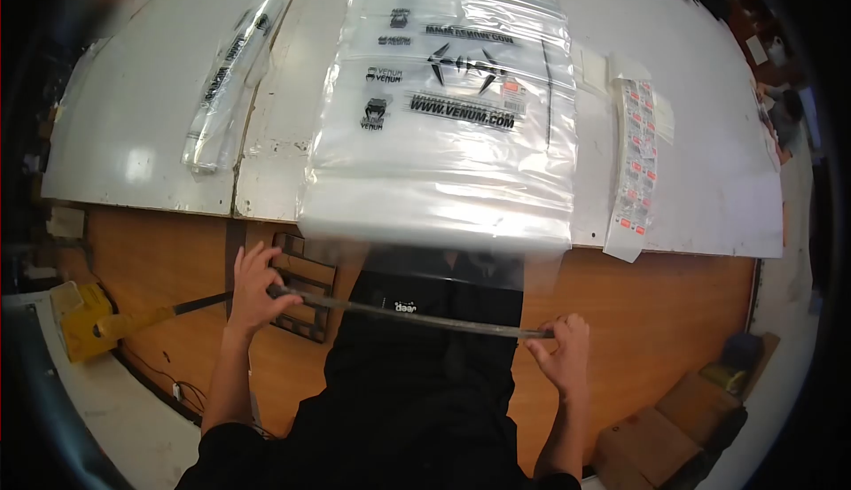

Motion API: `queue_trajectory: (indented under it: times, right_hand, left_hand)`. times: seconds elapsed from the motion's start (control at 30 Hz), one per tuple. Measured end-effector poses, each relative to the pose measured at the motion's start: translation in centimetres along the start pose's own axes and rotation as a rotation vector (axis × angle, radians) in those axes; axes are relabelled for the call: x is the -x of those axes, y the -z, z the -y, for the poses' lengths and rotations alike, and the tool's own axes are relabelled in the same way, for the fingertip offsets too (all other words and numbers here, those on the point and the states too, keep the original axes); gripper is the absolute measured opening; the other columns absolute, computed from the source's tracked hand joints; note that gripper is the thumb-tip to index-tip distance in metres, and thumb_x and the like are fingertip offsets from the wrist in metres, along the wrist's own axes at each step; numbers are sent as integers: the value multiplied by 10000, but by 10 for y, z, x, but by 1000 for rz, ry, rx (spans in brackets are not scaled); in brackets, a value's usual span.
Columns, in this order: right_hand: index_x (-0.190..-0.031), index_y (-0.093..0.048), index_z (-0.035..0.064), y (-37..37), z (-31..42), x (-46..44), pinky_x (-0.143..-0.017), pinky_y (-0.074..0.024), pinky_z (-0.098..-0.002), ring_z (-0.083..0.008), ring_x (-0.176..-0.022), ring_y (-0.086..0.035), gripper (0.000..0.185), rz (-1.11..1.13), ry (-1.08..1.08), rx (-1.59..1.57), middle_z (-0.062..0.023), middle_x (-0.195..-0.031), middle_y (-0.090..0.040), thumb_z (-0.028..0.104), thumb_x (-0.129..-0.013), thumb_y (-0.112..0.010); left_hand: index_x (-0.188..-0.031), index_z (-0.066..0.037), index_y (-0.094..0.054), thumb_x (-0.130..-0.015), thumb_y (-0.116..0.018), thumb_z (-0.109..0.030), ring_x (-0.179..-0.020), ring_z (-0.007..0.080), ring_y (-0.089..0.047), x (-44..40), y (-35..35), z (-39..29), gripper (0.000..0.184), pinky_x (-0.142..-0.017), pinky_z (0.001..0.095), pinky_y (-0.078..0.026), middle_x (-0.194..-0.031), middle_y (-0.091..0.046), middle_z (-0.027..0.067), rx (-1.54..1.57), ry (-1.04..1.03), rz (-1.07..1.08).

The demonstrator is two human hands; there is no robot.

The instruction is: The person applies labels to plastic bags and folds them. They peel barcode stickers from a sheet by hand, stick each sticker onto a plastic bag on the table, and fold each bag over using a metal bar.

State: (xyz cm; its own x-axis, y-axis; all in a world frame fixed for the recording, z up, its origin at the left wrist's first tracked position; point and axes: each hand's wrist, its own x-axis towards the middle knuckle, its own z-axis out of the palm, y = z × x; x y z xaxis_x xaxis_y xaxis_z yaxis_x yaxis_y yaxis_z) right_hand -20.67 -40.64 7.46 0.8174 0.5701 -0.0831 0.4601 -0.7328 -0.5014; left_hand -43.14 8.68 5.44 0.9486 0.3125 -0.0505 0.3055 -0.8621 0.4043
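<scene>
Between my hands stretches a long thin dark strip (417, 316), in front of my black clothing and below the table edge. My left hand (257, 286) pinches its left end between thumb and fingers, with other fingers raised. At the right end, my right hand (563, 348) has thumb and curled fingers closed on it. A blurred, see-through sheet of plastic (425, 264) hangs between the table edge and the strip; whether it joins the strip I cannot tell. Above lies a stack of clear plastic bags (443, 158) with black VENUM print, a small orange-and-white label showing on it.
A sheet of orange-and-white labels (635, 158) lies right of the bags on the white table (709, 171). A folded printed plastic bag (226, 82) lies at left. Below are a yellow box (84, 317), a dark rack (301, 317) and cardboard boxes (647, 446).
</scene>
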Motion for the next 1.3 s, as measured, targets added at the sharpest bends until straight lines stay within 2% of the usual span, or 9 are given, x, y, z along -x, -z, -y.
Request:
queue_trajectory:
  times: [0.13, 0.27, 0.4, 0.53, 0.87, 0.97, 1.07, 1.2, 1.3]
  right_hand:
    - [-852, -647, 73, 21, 11, -4, -817, -419, -426, -321, -890, -542, 370, -78, 83, -23, -95, -882, -561, 151, -607, -914]
    - [-856, -652, 71, 62, 1, -82, -819, -420, -439, -319, -914, -575, 302, -352, 217, 48, -91, -848, -605, 105, -647, -868]
    - [-908, -697, 37, 35, -59, -201, -827, -475, -412, -321, -895, -628, 178, -289, 202, -346, -119, -899, -650, 39, -754, -786]
    - [-932, -731, 61, -2, -81, -232, -810, -508, -444, -346, -912, -650, 131, -347, 206, -58, -133, -909, -673, 105, -809, -744]
    - [-895, -732, 54, 9, -66, -196, -788, -517, -464, -358, -862, -655, 121, -299, 197, -32, -145, -863, -688, 112, -789, -732]
    - [-915, -727, 34, 10, -66, -190, -785, -522, -449, -357, -869, -660, 146, -331, 229, -45, -152, -877, -699, 98, -784, -727]
    - [-971, -728, 28, 5, -72, -186, -830, -516, -452, -368, -920, -661, 199, -386, 239, -65, -158, -939, -711, 85, -780, -722]
    - [-1113, -701, 46, -6, -73, -172, -956, -470, -491, -375, -1077, -624, 320, -505, 310, 92, -167, -1131, -681, 70, -794, -721]
    - [-1155, -693, 50, 2, -59, -147, -978, -478, -465, -370, -1111, -610, 327, -612, 234, 85, -160, -1172, -664, 37, -830, -722]
  left_hand:
    - [-675, -103, -544, -614, -933, -366, -1354, 421, -499, 13, 21, -12, 474, -1197, 622, -218, -1277, -664, 113, 37, -19, -90]
    - [-690, -95, -547, -703, -879, -348, -1328, 401, -522, -76, 48, -17, 419, -1188, 601, -227, -1267, -673, 108, -13, -175, -317]
    - [-750, -64, -629, -881, -770, -244, -1254, 337, -571, -205, 16, 10, 264, -1159, 592, -260, -1197, -689, 91, 5, -221, -414]
    - [-708, -63, -643, -827, -801, -265, -1102, 310, -605, -245, -4, 18, 283, -1124, 589, -311, -1102, -688, 87, -58, -138, -381]
    - [-714, -43, -651, -795, -825, -293, -1132, 343, -597, -208, -27, 30, 316, -1030, 545, -365, -1166, -687, 149, -136, -189, -379]
    - [-789, -41, -675, -793, -827, -278, -1152, 361, -595, -200, -25, 20, 282, -1055, 569, -348, -1221, -680, 168, -1, -125, -344]
    - [-916, -42, -694, -786, -819, -211, -1133, 405, -621, -198, -26, 20, 247, -1090, 464, -395, -1283, -661, 189, 111, -41, -315]
    - [-994, -29, -700, -769, -805, -157, -1112, 369, -621, -192, -36, 45, 279, -971, 423, -483, -1299, -651, 211, 144, -98, -321]
    - [-1060, -9, -698, -809, -759, -113, -1126, 345, -617, -184, -30, 44, 278, -1007, 438, -469, -1389, -600, 220, 142, -77, -306]
